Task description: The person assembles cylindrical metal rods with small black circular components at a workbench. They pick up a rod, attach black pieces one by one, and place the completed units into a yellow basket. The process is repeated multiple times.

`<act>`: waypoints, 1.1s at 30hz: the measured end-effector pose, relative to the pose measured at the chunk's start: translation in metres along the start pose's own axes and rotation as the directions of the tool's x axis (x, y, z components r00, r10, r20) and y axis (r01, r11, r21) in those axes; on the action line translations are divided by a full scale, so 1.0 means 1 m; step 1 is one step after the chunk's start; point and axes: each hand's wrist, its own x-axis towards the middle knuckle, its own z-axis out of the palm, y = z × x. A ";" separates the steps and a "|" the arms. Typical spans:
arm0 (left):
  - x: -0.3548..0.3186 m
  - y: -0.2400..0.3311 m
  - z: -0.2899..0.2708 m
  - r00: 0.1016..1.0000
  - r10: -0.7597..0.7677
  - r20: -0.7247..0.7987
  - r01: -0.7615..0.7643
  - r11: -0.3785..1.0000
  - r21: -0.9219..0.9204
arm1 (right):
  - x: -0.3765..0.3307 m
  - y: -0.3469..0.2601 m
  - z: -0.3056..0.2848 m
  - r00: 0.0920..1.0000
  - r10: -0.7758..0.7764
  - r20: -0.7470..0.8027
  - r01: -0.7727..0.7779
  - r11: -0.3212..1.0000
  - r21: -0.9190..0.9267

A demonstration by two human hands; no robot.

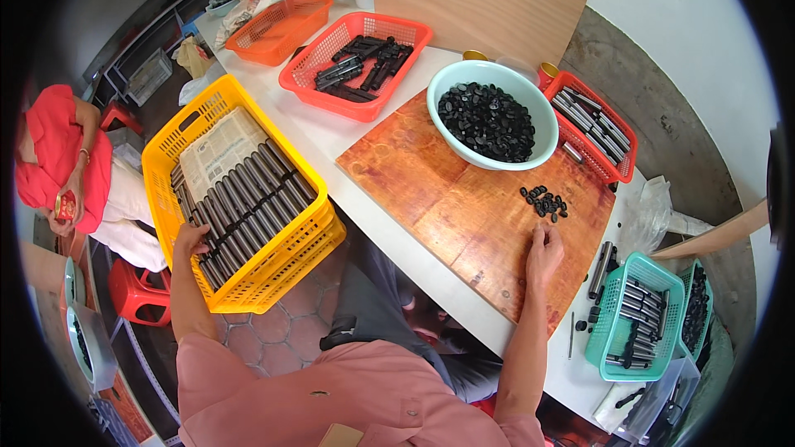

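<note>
While the person leans over the table [364,128], things lie like this:
Left hand: the left hand [190,240] reaches down into the yellow crate [166,145] on the left, fingers bent onto the dark tubes [248,199]; I cannot tell if it grips one
Right hand: the right hand [544,250] rests on the wood board [431,190], fingers curled down and tips on the board, just near the small pile of caps [544,203]; I cannot tell if it pinches one
Tubes: they lie side by side in rows in the yellow crate, on top of a newspaper [217,149]
Crate: it sits below the left edge of the table, stacked on another yellow crate
Caps: small black ones, a few loose on the board, just far of the right hand
Bowl [530,99]: pale green, on the far end of the board, full of black caps
Red basket [306,74]: far from the person, left of the bowl, with dark tubes inside
Orange basket [273,29]: farther left, on the table
Small red basket [617,161]: right of the bowl, with grey tubes
Green basket [609,331]: near right, with more tubes
Other person: one in a red top [58,157] sits far left, well apart
</note>
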 end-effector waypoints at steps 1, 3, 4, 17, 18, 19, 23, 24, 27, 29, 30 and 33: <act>-0.002 0.005 0.002 1.000 -0.005 0.010 0.004 1.000 0.019 | 0.001 0.004 -0.001 1.000 0.010 0.003 -0.010 1.000 0.000; -0.006 0.014 0.006 1.000 -0.003 0.009 0.003 0.999 0.052 | 0.002 0.008 -0.002 1.000 0.027 0.002 -0.027 1.000 -0.002; -0.012 0.018 0.006 1.000 -0.005 0.005 0.005 0.998 0.068 | 0.002 0.007 -0.002 0.999 0.035 0.001 -0.035 0.999 -0.001; -0.002 0.027 -0.001 0.901 0.356 -0.249 -0.269 0.907 0.326 | 0.000 -0.008 -0.007 0.999 0.041 0.030 -0.039 0.998 -0.058; 0.000 0.029 -0.004 0.898 0.364 -0.247 -0.274 0.902 0.333 | 0.000 -0.008 -0.006 0.999 0.040 0.033 -0.039 0.998 -0.045; 0.006 0.031 -0.007 0.895 0.373 -0.245 -0.280 0.897 0.341 | 0.000 -0.007 -0.005 0.999 0.040 0.035 -0.039 0.999 -0.031; -0.032 0.086 0.012 0.812 0.549 -0.195 -0.416 0.781 0.466 | 0.001 -0.002 -0.008 0.999 0.041 0.026 -0.040 0.999 -0.031; -0.038 0.096 0.013 0.785 0.589 -0.193 -0.441 0.749 0.494 | 0.001 0.000 -0.005 1.000 0.009 0.006 -0.009 1.000 -0.010; -0.064 0.132 0.026 0.612 0.766 -0.195 -0.569 0.598 0.564 | 0.001 0.002 -0.003 0.998 -0.047 -0.035 0.048 0.999 0.013; -0.108 0.174 0.047 0.597 0.782 -0.180 -0.640 0.599 0.482 | 0.001 0.002 -0.006 0.999 -0.034 -0.037 0.033 0.999 -0.020; -0.130 0.192 0.057 0.587 0.790 -0.174 -0.669 0.596 0.444 | 0.000 -0.001 -0.006 1.000 -0.019 -0.025 0.018 0.999 -0.028; -0.165 0.218 0.094 0.349 0.927 -0.137 -0.867 0.375 0.328 | -0.001 -0.007 -0.007 1.000 -0.003 -0.012 0.003 0.999 -0.044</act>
